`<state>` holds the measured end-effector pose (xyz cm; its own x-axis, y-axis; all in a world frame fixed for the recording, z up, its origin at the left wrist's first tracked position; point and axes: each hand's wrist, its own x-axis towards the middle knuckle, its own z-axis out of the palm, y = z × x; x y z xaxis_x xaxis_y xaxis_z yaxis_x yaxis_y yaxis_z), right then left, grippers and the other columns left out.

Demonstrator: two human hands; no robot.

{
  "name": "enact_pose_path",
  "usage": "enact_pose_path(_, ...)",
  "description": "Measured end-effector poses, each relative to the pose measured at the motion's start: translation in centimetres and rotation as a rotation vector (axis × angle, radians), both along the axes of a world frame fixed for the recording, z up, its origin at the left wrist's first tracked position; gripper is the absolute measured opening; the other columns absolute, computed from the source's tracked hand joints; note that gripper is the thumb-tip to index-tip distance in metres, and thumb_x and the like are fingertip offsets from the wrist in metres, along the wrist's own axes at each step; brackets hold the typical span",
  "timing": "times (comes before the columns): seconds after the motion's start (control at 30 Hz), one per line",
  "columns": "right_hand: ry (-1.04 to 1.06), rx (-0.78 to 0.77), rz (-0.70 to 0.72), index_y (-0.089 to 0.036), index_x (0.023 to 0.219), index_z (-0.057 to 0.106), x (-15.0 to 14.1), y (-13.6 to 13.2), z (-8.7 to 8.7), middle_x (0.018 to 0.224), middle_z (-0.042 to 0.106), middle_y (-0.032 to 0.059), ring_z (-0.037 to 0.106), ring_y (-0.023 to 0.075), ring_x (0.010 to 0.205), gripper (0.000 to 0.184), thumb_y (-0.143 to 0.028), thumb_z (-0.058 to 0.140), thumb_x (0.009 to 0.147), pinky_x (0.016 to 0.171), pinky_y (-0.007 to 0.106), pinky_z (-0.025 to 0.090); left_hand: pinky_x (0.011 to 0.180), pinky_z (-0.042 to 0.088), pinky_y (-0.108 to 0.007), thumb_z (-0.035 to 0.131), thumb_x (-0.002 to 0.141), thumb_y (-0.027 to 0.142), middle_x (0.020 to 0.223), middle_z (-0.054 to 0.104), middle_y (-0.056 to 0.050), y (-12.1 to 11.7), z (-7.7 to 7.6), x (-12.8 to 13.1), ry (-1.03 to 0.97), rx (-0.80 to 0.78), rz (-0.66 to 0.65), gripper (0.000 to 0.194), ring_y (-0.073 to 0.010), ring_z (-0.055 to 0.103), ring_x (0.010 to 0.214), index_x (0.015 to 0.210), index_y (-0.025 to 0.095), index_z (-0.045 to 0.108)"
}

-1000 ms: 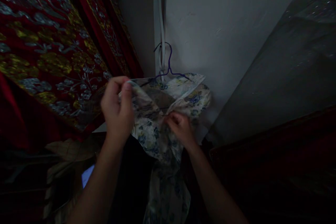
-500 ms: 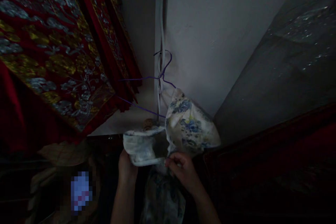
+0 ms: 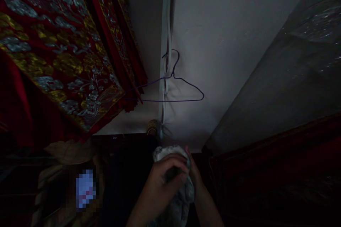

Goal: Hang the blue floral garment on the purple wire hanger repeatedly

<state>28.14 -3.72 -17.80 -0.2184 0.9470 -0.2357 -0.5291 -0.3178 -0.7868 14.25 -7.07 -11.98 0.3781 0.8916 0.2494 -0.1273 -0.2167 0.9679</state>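
Observation:
A white garment with blue flower print [image 3: 186, 188] is bunched between my two hands low in the middle of the view. My left hand [image 3: 166, 175] is closed on it, thumb and fingers curled around a fold. My right hand [image 3: 195, 175] presses against the cloth from the right side, its fingers partly hidden behind the bundle. A thin purple wire hanger [image 3: 173, 100] hangs with nothing on its visible right arm, above and apart from my hands. Its left end disappears behind red cloth.
Red cloth with silver and gold embroidery [image 3: 66, 53] hangs at the left. A white cable [image 3: 168, 17] runs down the wall corner behind the hanger. A clog-style shoe [image 3: 152, 127] shows below. A shiny grey sheet [image 3: 293, 64] covers the right. The room is dim.
The floral garment has come off the hanger's right arm and moved down into a bunch between my hands. The hanger now hangs level. My left hand has shifted right, nearer the right one.

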Motion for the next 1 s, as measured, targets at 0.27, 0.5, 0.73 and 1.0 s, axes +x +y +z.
enact_pose_path(0.27, -0.031, -0.031, 0.242, -0.021, 0.107, 0.074, 1.6, -1.6, 2.8, 0.094, 0.076, 0.0045, 0.071, 0.0242, 0.086, 0.063, -0.039, 0.095, 0.050, 0.080, 0.034, 0.055, 0.106, 0.042, -0.035, 0.050, 0.101, 0.045, 0.134, 0.065, -0.011, 1.4, 1.6, -3.4, 0.190, 0.112, 0.090, 0.046, -0.0266, 0.059, 0.125, 0.143, 0.025, 0.053)
enact_pose_path(0.5, -0.619, 0.514, 0.482, -0.018, 0.062, 0.069, 5.1, 0.9, 9.1, 0.057, 0.058, -0.0023, 0.048, 0.0113, 0.053, 0.008, -0.022, 0.068, 0.068, 0.047, 0.021, 0.035, 0.071, 0.047, -0.028, 0.063, 0.090, 0.056, 0.076, 0.068, -0.006, 2.3, -2.3, -5.3, 0.354, 0.068, -0.107, 0.039, -0.0217, 0.062, 0.073, 0.079, 0.020, 0.074)
enact_pose_path(0.73, -0.711, 0.719, -0.255, -0.021, 0.122, 0.070, 4.2, 9.0, 10.9, 0.088, 0.072, 0.0015, 0.063, 0.0170, 0.076, 0.054, -0.018, 0.061, 0.068, 0.068, 0.026, 0.049, 0.057, 0.037, -0.024, 0.062, 0.092, 0.048, 0.065, 0.058, 0.000, 3.6, 0.3, -8.5, 0.363, 0.051, 0.340, 0.039, -0.0149, 0.048, 0.061, 0.069, 0.018, 0.068)
enact_pose_path(1.0, -0.728, 0.773, -0.106, -0.017, 0.100, 0.069, 2.4, 15.4, 5.2, 0.088, 0.071, 0.0035, 0.063, 0.0193, 0.084, 0.031, -0.021, 0.060, 0.071, 0.079, 0.029, 0.048, 0.061, 0.047, -0.025, 0.070, 0.084, 0.053, 0.071, 0.066, -0.004, 3.5, 3.0, -9.5, 0.124, -0.035, 0.482, 0.036, -0.0181, 0.058, 0.066, 0.082, 0.017, 0.076)
